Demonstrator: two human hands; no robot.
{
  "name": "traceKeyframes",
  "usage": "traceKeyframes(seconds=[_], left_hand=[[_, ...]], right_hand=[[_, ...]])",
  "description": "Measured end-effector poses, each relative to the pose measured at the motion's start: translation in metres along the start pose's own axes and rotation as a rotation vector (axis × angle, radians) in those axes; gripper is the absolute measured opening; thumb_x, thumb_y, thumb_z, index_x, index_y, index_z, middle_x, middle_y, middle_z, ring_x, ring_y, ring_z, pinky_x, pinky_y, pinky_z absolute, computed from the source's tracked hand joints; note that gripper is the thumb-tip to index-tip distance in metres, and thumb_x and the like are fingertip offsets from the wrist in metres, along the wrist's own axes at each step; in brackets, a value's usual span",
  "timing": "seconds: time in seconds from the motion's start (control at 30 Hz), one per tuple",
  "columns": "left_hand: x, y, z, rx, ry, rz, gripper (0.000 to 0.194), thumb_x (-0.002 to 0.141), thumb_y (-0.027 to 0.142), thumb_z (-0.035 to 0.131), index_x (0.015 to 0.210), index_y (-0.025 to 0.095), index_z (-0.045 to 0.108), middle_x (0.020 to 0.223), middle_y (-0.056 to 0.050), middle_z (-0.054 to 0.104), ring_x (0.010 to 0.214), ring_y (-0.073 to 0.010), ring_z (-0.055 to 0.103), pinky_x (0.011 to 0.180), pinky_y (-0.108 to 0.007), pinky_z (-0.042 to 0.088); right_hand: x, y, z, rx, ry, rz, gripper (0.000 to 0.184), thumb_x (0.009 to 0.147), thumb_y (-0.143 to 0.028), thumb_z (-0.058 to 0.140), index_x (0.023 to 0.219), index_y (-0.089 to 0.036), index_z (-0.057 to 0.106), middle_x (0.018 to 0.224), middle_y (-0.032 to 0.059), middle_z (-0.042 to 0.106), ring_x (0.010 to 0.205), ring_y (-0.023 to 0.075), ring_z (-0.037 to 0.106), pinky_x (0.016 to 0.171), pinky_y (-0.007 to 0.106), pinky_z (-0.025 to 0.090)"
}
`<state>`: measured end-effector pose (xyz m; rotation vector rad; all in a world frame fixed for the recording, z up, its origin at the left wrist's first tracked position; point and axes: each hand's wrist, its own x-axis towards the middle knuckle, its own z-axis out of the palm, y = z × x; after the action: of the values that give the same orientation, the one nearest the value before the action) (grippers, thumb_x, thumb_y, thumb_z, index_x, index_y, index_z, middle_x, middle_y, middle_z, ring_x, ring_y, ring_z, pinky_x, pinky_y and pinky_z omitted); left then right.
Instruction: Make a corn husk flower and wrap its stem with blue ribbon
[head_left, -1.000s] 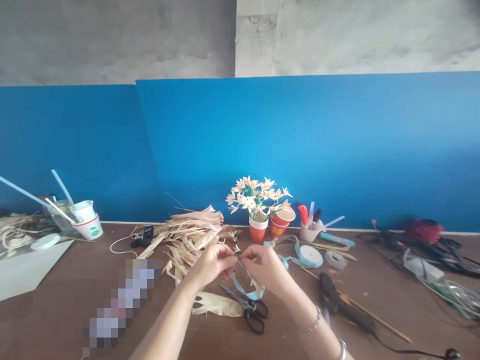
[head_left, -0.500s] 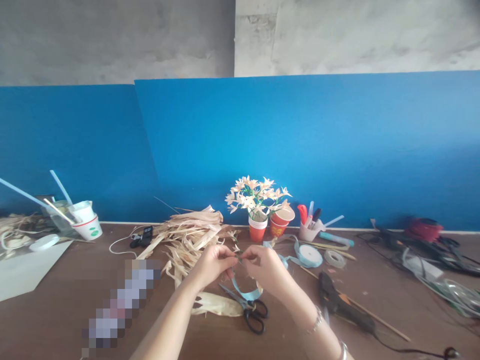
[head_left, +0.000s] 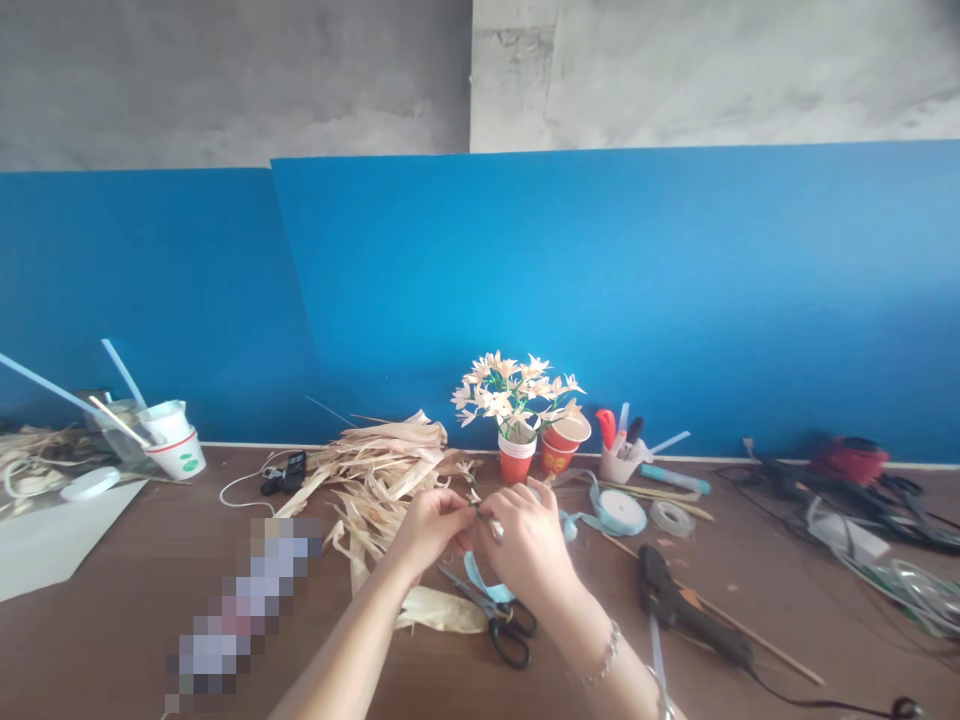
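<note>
Both my hands meet above the brown table, pinching a small husk flower on a thin stem. My left hand grips it from the left with closed fingers. My right hand is curled round it from the right, with a light blue ribbon hanging below. Black-handled scissors and a flat piece of corn husk lie on the table just under my hands. A pile of dried husk strips lies behind my left hand.
Red paper cups hold finished husk flowers. A ribbon spool, a tape roll, a cup of pens and a black glue gun are to the right, with tangled cables further right. A white cup with straws stands far left. Blue boards back the table.
My right hand has turned over the stem and moved a little left, closer to my left hand, so the fingers now overlap. The ribbon has shifted with it.
</note>
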<state>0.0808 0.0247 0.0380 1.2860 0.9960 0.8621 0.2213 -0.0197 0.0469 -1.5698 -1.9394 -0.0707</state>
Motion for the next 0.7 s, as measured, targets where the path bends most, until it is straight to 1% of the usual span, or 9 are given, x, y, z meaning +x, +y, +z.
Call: traceKeyframes(seconds=[0.13, 0.27, 0.43, 0.53, 0.6, 0.63, 0.7], left_hand=[[0.001, -0.002, 0.003, -0.072, 0.001, -0.029, 0.029, 0.06, 0.039, 0.074, 0.061, 0.015, 0.059, 0.046, 0.003, 0.058, 0.042, -0.0101, 0.053, 0.042, -0.02, 0.039], [0.003, -0.005, -0.003, -0.064, -0.061, -0.027, 0.032, 0.059, 0.041, 0.077, 0.065, 0.013, 0.062, 0.048, 0.001, 0.06, 0.043, -0.0108, 0.054, 0.044, -0.021, 0.042], [0.005, -0.005, -0.014, -0.032, -0.161, 0.035, 0.031, 0.062, 0.036, 0.078, 0.08, 0.012, 0.067, 0.059, -0.002, 0.067, 0.054, -0.0141, 0.062, 0.055, -0.025, 0.049], [0.003, -0.003, -0.015, -0.013, -0.179, 0.051, 0.039, 0.064, 0.034, 0.077, 0.095, 0.013, 0.067, 0.061, -0.002, 0.067, 0.056, -0.0148, 0.062, 0.057, -0.026, 0.05], [0.001, -0.001, -0.015, 0.002, -0.186, 0.064, 0.039, 0.066, 0.034, 0.076, 0.098, 0.013, 0.066, 0.06, -0.002, 0.067, 0.056, -0.0151, 0.062, 0.057, -0.026, 0.049], [0.0, 0.0, -0.015, 0.004, -0.19, 0.073, 0.036, 0.067, 0.033, 0.075, 0.095, 0.014, 0.066, 0.06, -0.002, 0.066, 0.055, -0.0151, 0.062, 0.056, -0.026, 0.049], [-0.002, 0.003, -0.015, 0.001, -0.211, 0.094, 0.028, 0.068, 0.033, 0.074, 0.087, 0.015, 0.066, 0.059, -0.002, 0.066, 0.053, -0.0149, 0.062, 0.055, -0.026, 0.048]], right_hand=[[0.0, -0.001, 0.003, -0.067, 0.0, -0.015, 0.013, 0.077, -0.015, 0.054, 0.07, -0.02, 0.064, 0.073, 0.0041, 0.068, 0.081, 0.0199, 0.057, 0.101, 0.039, 0.02], [0.001, 0.002, 0.002, -0.051, 0.019, -0.057, 0.018, 0.075, -0.013, 0.053, 0.063, -0.02, 0.063, 0.067, 0.0027, 0.068, 0.075, 0.0179, 0.058, 0.103, 0.038, 0.019], [0.002, 0.006, -0.001, 0.054, 0.08, -0.058, 0.015, 0.07, -0.013, 0.057, 0.06, -0.02, 0.064, 0.063, 0.002, 0.067, 0.069, 0.0168, 0.058, 0.099, 0.038, 0.025], [0.004, 0.007, -0.003, 0.163, 0.101, -0.049, 0.014, 0.067, -0.012, 0.058, 0.057, -0.02, 0.063, 0.059, 0.0, 0.066, 0.065, 0.0154, 0.058, 0.097, 0.04, 0.028], [0.005, 0.006, -0.005, 0.235, 0.1, -0.03, 0.013, 0.065, -0.012, 0.059, 0.056, -0.02, 0.064, 0.058, -0.0002, 0.065, 0.064, 0.0155, 0.058, 0.093, 0.039, 0.033], [0.005, 0.006, -0.006, 0.275, 0.086, -0.009, 0.012, 0.065, -0.013, 0.059, 0.056, -0.02, 0.064, 0.059, 0.0004, 0.065, 0.064, 0.016, 0.058, 0.087, 0.038, 0.037], [0.005, 0.007, -0.009, 0.405, -0.002, 0.079, 0.011, 0.064, -0.015, 0.059, 0.056, -0.019, 0.063, 0.058, 0.0013, 0.065, 0.061, 0.0158, 0.056, 0.071, 0.032, 0.042]])
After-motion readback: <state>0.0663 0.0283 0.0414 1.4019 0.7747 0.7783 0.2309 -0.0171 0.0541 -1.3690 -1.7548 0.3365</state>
